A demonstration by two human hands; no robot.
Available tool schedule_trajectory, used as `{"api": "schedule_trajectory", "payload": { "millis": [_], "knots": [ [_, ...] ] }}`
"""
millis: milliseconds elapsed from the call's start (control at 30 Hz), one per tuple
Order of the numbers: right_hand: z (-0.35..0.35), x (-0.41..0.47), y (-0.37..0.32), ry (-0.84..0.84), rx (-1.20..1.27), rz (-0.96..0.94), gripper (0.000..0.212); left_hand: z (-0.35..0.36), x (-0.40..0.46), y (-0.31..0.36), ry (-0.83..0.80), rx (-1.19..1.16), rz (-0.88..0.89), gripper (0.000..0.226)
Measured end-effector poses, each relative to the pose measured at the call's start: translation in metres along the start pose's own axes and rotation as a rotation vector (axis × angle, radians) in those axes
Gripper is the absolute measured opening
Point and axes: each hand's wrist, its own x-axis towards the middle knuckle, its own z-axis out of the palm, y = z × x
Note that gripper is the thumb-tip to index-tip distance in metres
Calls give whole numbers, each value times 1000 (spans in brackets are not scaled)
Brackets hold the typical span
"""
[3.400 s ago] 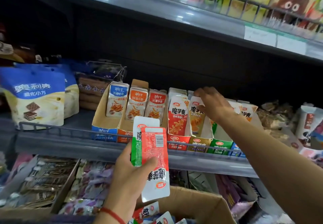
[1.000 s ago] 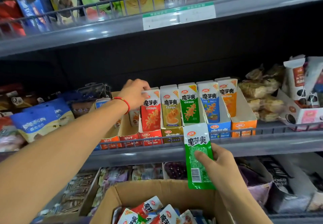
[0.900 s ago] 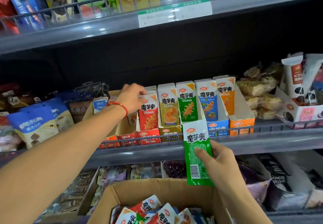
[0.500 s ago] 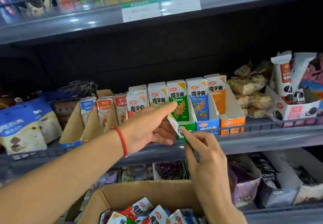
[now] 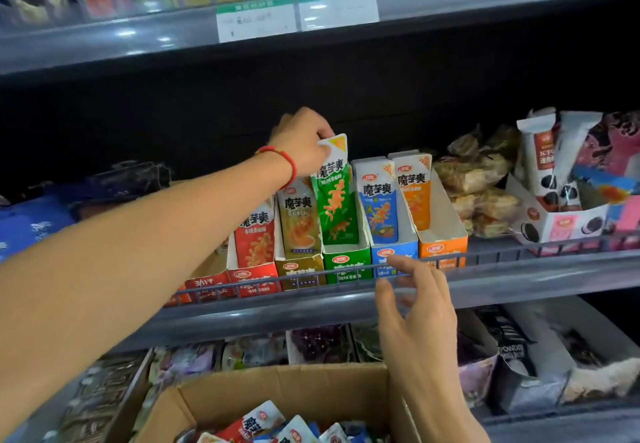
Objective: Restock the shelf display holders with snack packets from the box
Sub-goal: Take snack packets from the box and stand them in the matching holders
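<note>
On the middle shelf (image 5: 519,280), behind a low wire rail (image 5: 311,278), a row of narrow cardboard display holders stands side by side: red (image 5: 254,278), gold (image 5: 300,271), green (image 5: 346,262), blue (image 5: 393,255) and orange (image 5: 441,247). To their right lie clear bags of brown snacks (image 5: 478,179) and an open carton of cookie packs (image 5: 561,224); to the left, blue bags (image 5: 31,224) sit blurred. Overhead, another shelf carries two price labels (image 5: 298,15) on its edge. Each holder keeps upright packets of its own colour, the orange one only part filled, its side wall showing. Down below, an open cardboard box (image 5: 277,383) holds a loose jumble of red, white and blue packets (image 5: 270,425). The left hand (image 5: 304,141), a red cord at its wrist, pinches the top corner of a green packet (image 5: 334,200), which stands taller than its neighbours with its lower end inside the green holder. The right hand (image 5: 415,307) hovers just in front of the rail near the blue holder, fingers loosely spread and holding nothing.
</note>
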Motion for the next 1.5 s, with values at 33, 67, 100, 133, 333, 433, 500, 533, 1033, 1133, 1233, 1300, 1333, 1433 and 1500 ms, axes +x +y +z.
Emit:
{"api": "schedule_trajectory", "payload": {
  "millis": [33,67,100,133,333,433,500,533,1033,1133,1233,1300,1333,1433,1500],
  "knots": [
    [-1,1,0,-9,6,9,28,6,6,0,-2,29,1,23],
    [-2,1,0,-16,5,11,28,12,10,0,0,49,10,24],
    [-3,2,1,-20,1,8,28,17,14,0,-3,64,27,24],
    [-4,3,1,-26,-2,3,28,23,16,-2,-13,80,44,24],
    [-8,6,5,-70,-9,2,23,49,18,-23,-123,216,117,16],
    [-8,7,10,-73,-44,-10,21,54,17,-31,-71,187,128,15],
    [-8,7,14,-86,-73,-13,22,52,12,-35,-5,177,147,20],
    [-8,6,15,-100,-87,-15,23,49,7,-36,36,176,163,24],
    [36,-48,49,-1107,-830,-55,21,70,-319,-161,-628,26,50,29],
    [55,-73,73,-1334,-907,-67,38,81,-337,-182,-850,117,-32,34],
    [69,-91,93,-1352,-904,-165,50,77,-342,-195,-885,122,-86,37],
    [81,-101,104,-1325,-863,-341,55,71,-344,-202,-859,183,-88,38],
    [88,-105,110,-1317,-845,-411,58,68,-344,-204,-845,213,-81,39],
    [111,-117,128,-1293,-924,-436,63,59,-341,-207,-821,167,-94,39],
    [123,-127,140,-1233,-1041,-453,63,54,-338,-206,-806,134,-107,40]
  ]
}}
